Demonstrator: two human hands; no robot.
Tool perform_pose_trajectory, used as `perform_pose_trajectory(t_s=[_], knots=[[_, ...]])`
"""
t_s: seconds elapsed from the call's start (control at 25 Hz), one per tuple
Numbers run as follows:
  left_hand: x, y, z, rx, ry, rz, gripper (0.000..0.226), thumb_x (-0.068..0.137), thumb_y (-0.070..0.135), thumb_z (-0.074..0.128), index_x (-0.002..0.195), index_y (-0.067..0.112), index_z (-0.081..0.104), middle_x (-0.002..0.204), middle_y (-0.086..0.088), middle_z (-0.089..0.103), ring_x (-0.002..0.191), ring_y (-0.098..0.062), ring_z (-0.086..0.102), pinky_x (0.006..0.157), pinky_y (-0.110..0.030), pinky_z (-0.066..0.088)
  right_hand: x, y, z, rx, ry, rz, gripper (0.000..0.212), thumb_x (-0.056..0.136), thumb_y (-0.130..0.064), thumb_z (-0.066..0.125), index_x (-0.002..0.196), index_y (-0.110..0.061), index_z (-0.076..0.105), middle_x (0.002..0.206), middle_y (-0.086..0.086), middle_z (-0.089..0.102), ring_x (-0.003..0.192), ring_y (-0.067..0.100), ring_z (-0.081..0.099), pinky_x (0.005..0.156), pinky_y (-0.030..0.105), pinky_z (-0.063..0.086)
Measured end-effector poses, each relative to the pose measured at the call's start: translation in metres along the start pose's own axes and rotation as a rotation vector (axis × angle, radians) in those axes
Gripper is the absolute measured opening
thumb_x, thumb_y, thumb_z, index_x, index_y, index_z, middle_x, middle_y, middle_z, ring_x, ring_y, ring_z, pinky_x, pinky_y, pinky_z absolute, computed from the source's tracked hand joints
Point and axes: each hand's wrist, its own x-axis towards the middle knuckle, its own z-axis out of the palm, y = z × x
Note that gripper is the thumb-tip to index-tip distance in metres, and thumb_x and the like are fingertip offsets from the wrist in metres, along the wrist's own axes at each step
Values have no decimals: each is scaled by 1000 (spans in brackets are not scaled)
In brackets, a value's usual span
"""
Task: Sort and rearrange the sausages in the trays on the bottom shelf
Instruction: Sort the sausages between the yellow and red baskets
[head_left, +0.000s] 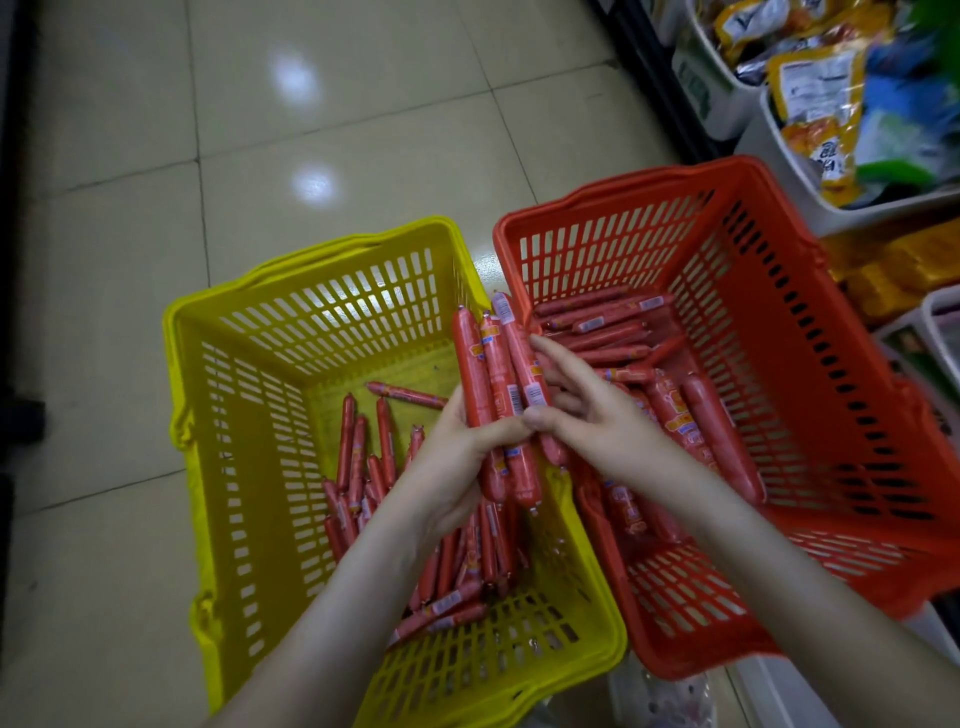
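The left grip (457, 467) curls round a bundle of sausages (493, 374); the right grip (587, 415) pinches it too. The bundle hangs between the yellow basket (234, 415) and red basket (831, 389).

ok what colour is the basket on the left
Bright yellow plastic; the left basket shows best in the head view.

We find bare bottom at the far end of the yellow basket (249, 426); thin sausages (358, 457) cover its near end. A pile (711, 426) covers most of the bottom of the red basket (831, 389). The left hand (457, 467) and right hand (587, 415), gripping a bundle (498, 384), block the space over the adjoining walls. Bins (774, 150) crowd the right side; the floor (104, 260) on the left lies open.
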Motion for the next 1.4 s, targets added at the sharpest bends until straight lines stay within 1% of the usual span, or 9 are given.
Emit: perform_pose_trajectory(t_s=[0.2, 0.32, 0.52, 0.72, 0.88, 1.08, 1.16, 1.24, 1.4], knots=[[5, 5, -2, 12, 31, -33, 48, 79, -14, 60, 118, 12, 54, 110, -23, 67, 96, -30, 67, 82, -32, 57, 12, 21, -24, 103, 143, 70, 61, 89, -5, 62, 136, -38, 42, 135, 15, 50, 102, 18, 65, 82, 27, 53], [12, 7, -10, 107, 128, 17, 48, 83, -13, 59, 121, 16, 50, 107, -18, 70, 101, -28, 68, 89, -35, 55, 28, 53, -53, -687, 400, -109, 62, 86, 0, 55, 141, -27, 42, 125, 5, 57, 107, 21, 56, 89, 31, 45], [20, 3, -15, 212, 240, 86, 42, 83, -8, 62, 116, 15, 52, 99, -9, 73, 89, -20, 70, 81, -33, 53, 69, 113, -72, -1356, 152, -40, 68, 86, 1, 51, 147, -21, 32, 133, 8, 51, 119, 30, 45, 94, 40, 35], [27, 3, -15, 827, 352, 269, 59, 85, 2, 65, 130, 36, 48, 93, 4, 71, 74, -7, 64, 66, -29, 51, 91, 111, -61, -1503, 46, -29, 68, 91, -3, 47, 151, -21, 19, 156, 4, 24, 145, 21, 17, 115, 46, 2], [38, 13, -6, 1693, 412, 457, 69, 83, 1, 55, 144, 29, 38, 106, -7, 63, 96, -30, 60, 72, -39, 46, 61, 74, -57, -1333, 530, -286, 92, 70, -5, 66, 150, -15, 21, 153, 10, 29, 142, 25, 23, 114, 44, 8], [67, 8, 21, 2111, 380, 965, 32, 79, 12, 44, 97, 10, 70, 69, -5, 60, 62, -26, 59, 54, -31, 43, 41, 40, -41, -1314, 432, -625, 64, 75, -15, 55, 138, -4, 44, 134, 14, 53, 128, 27, 47, 113, 45, 26], [72, 3, 32, 2144, 305, 1001, 32, 80, 16, 41, 94, 13, 70, 75, -3, 62, 71, -24, 61, 66, -32, 46, 50, 49, -47, -1308, 383, -568, 52, 70, -10, 59, 120, 3, 56, 102, 15, 65, 93, 34, 64, 81, 41, 52], [77, -6, 29, 2148, 295, 928, 43, 81, 29, 45, 115, 11, 65, 100, -10, 65, 98, -28, 62, 94, -41, 44, 57, 66, -67, -1342, 381, -411, 47, 65, -3, 57, 111, 5, 59, 88, 16, 63, 76, 36, 63, 55, 37, 52], [87, -20, 20, 2031, 309, 693, 78, 75, 54, 37, 139, 12, 48, 149, -23, 35, 142, -36, 28, 114, -55, 2, 59, 107, -104, -1484, 399, -95, 43, 68, 0, 68, 111, -2, 62, 88, 15, 62, 80, 35, 60, 63, 39, 47]])
